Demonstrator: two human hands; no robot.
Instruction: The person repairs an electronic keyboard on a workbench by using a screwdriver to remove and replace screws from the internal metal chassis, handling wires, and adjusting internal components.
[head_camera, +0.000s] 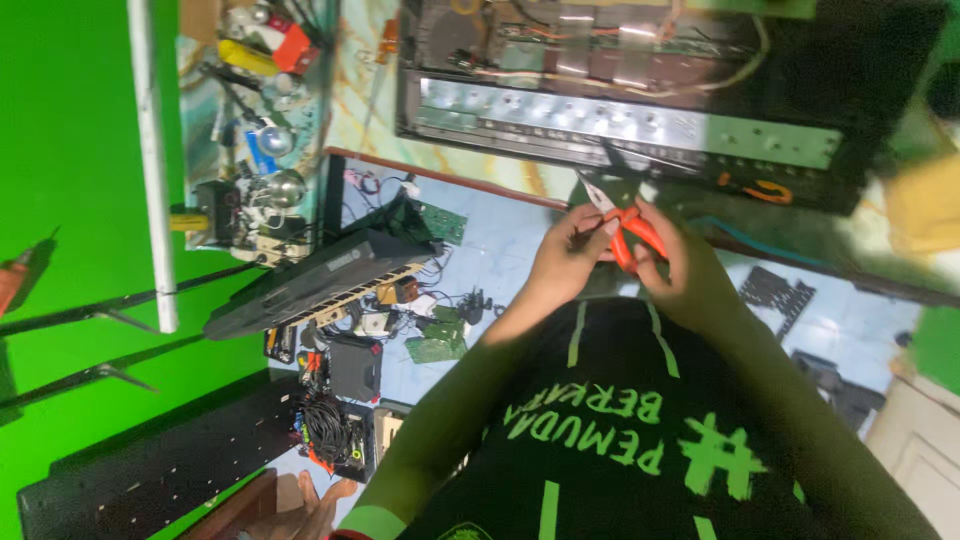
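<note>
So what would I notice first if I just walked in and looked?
Probably the orange-handled pliers in the middle, pinched between the left hand and right hand. Above them sits a big open amplifier with wires showing. On the left, a bright green wall fills the side.

Two hands show, the left hand (565, 262) and the right hand (680, 270), and between them they grip one pair of orange-handled cutters (622, 228). One long open amplifier chassis (640, 120) with a silver front panel lies on the tabletop (360, 90). One white pipe (152, 160) stands against the green wall. Two green circuit boards (438, 345) lie on the floor, with one black box (356, 366) and one coil of black wire (325, 425) near them. One bare foot (310, 505) shows at the bottom edge.
</note>
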